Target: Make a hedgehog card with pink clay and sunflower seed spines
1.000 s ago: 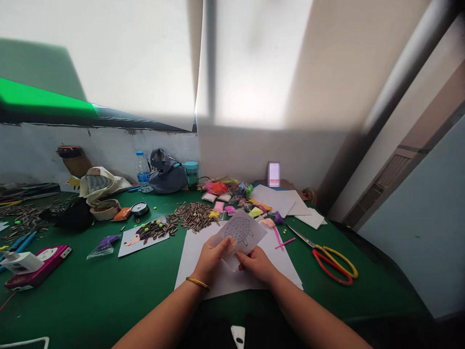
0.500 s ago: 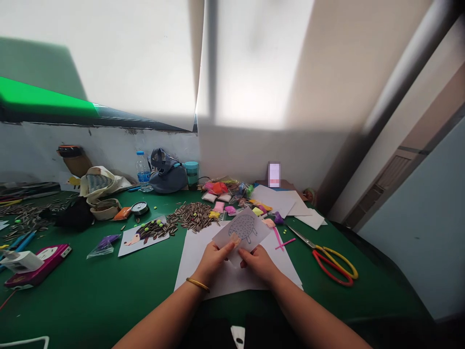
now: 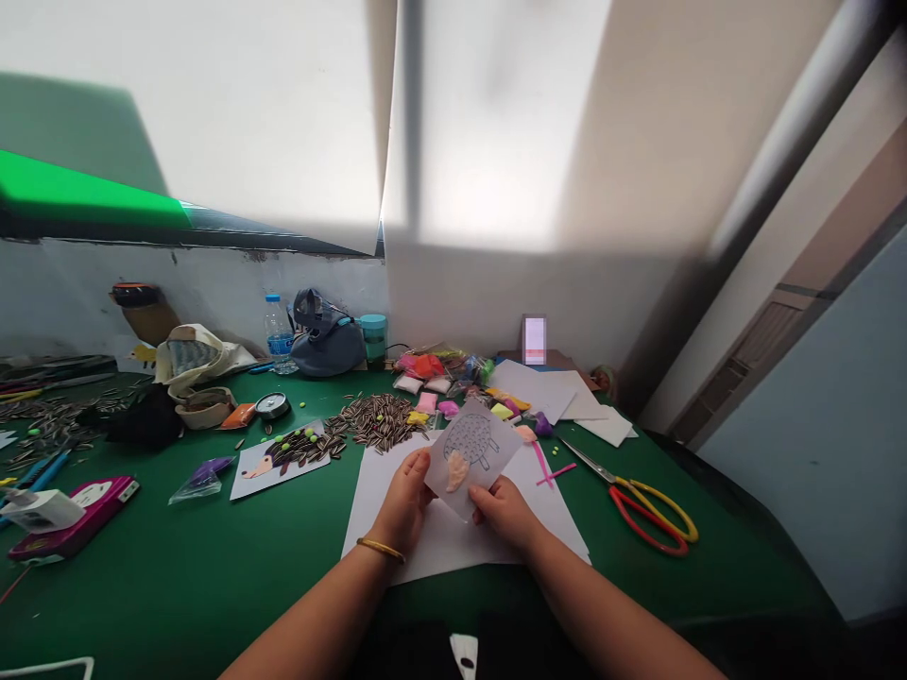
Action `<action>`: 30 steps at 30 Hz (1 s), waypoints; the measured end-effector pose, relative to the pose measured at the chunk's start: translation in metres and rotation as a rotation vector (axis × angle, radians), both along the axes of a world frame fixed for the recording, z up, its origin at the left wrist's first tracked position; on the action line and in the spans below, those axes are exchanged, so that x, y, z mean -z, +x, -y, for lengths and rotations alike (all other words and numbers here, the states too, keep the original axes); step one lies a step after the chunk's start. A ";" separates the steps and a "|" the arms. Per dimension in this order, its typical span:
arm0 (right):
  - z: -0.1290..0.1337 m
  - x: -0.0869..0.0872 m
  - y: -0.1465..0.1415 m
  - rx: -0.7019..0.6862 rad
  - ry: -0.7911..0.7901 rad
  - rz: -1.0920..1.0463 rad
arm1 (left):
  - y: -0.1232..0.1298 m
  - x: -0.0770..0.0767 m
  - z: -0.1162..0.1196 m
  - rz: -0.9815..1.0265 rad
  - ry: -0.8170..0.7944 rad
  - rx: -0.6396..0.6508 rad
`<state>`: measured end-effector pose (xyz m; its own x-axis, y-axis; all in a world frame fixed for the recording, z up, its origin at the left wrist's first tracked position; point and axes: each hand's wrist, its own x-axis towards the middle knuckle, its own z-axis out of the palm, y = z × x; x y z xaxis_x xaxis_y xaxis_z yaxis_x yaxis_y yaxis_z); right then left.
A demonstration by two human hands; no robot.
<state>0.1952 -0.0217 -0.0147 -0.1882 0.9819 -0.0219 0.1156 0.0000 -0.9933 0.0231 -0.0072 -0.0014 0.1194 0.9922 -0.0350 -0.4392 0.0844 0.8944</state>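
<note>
We see the right hand (image 3: 505, 510) stretched forward, pinching one card (image 3: 473, 444) (one peach blob (image 3: 457, 470) sits on it), and the left hand (image 3: 405, 501) curled at its edge, grip unclear.

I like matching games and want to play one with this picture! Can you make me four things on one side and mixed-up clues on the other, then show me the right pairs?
Things
1. scissors
2. card with a drawing
3. striped seeds
4. clear bottle

Clues
A. heaped on the green table
B. topped with a blue cap
C. gripped by the right hand
D. one red handle and one yellow handle

Right pairs: 1-D, 2-C, 3-A, 4-B
</note>
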 end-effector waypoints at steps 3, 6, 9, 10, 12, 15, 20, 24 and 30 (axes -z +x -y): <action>0.000 0.003 -0.001 -0.015 -0.005 -0.008 | -0.006 -0.005 -0.003 0.056 -0.008 0.001; 0.003 0.003 -0.002 -0.074 0.039 -0.039 | -0.010 -0.004 -0.007 0.000 0.018 0.024; 0.005 0.001 -0.003 -0.100 0.085 -0.028 | -0.012 0.000 -0.010 -0.081 0.036 0.050; 0.006 0.001 -0.003 -0.103 0.088 -0.016 | -0.012 0.002 -0.011 -0.106 0.034 0.053; 0.006 -0.001 -0.003 -0.117 0.085 -0.004 | -0.012 0.004 -0.012 -0.137 0.033 0.048; 0.005 0.000 -0.002 -0.122 0.089 -0.029 | -0.011 0.006 -0.013 -0.132 0.031 0.044; 0.002 0.002 -0.002 -0.046 0.026 -0.041 | -0.009 0.006 -0.010 -0.111 0.030 0.074; 0.001 0.002 -0.002 -0.040 0.025 -0.031 | -0.007 0.007 -0.008 -0.135 0.037 0.072; -0.002 0.003 -0.001 0.057 0.026 -0.009 | -0.003 0.009 -0.007 -0.083 0.030 0.160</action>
<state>0.1946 -0.0196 -0.0173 -0.1321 0.9912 0.0056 0.1069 0.0199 -0.9941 0.0199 -0.0007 -0.0102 0.2738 0.9615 -0.0220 -0.3470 0.1201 0.9301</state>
